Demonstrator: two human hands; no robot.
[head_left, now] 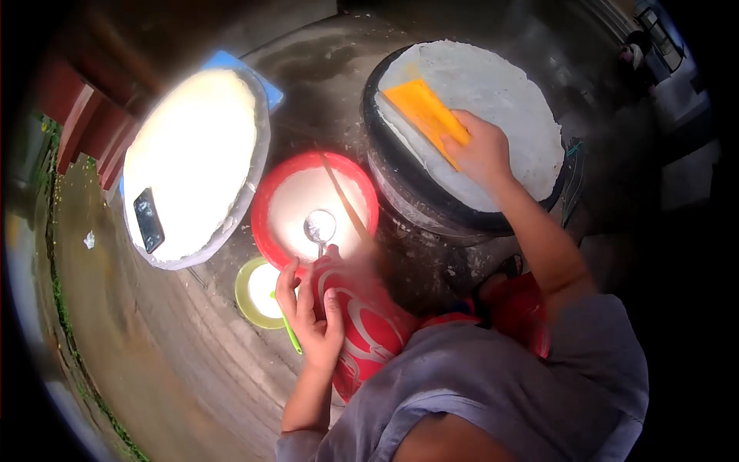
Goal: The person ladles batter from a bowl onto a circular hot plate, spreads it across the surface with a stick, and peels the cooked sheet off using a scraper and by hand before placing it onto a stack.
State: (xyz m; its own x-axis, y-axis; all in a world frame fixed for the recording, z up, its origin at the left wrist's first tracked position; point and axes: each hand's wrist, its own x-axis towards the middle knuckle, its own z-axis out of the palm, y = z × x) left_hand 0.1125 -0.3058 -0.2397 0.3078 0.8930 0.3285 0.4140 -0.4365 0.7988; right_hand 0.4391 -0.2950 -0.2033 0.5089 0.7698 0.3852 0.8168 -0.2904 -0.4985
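My right hand [483, 150] grips an orange scraper [419, 109], its blade flat against a pale, thin layer of batter [500, 92]. That layer covers most of a round black griddle [396, 165]. My left hand [314, 319] is empty, fingers apart, above my red patterned trouser leg [369, 323]. Just beyond it stands a red basin [265, 208] of white batter. A metal ladle [319, 225] rests in the basin, and a thin stick [344, 194] lies across it. Close to my left fingers is a green bowl [248, 300] of white liquid, with a bright green handle [292, 333] beside it.
A large round tray [262, 146] bears a brightly lit, pale round sheet, with a black phone [148, 221] on it. A blue object [265, 86] shows under the tray. Reddish-brown furniture [85, 127] stands far left. Wires [571, 185] hang by the griddle's right side.
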